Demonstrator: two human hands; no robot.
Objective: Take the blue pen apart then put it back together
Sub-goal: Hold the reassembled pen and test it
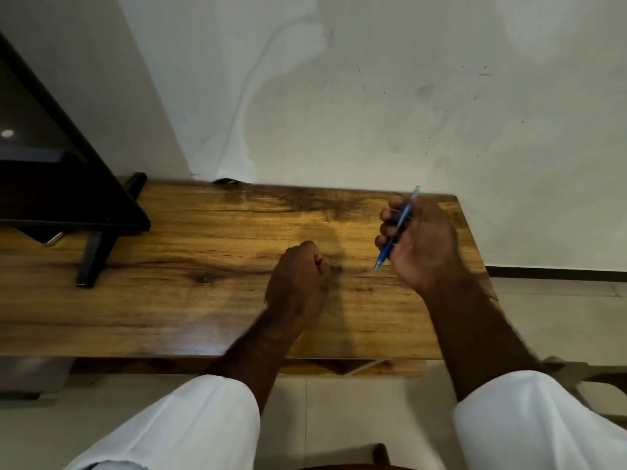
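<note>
The blue pen (pixel 398 225) is in one piece, its tip pointing down toward me and its clear top end sticking out past the fingers. My right hand (pixel 420 242) holds it above the right part of the wooden table, fingers curled round the barrel. My left hand (pixel 298 283) rests on the table near the middle as a loose fist, and I see nothing in it.
The wooden table (pixel 203 300) runs left to right against a white wall. A black monitor (pixel 51 171) on a black stand (pixel 91 262) takes up the far left. The table's right edge lies just beyond my right hand.
</note>
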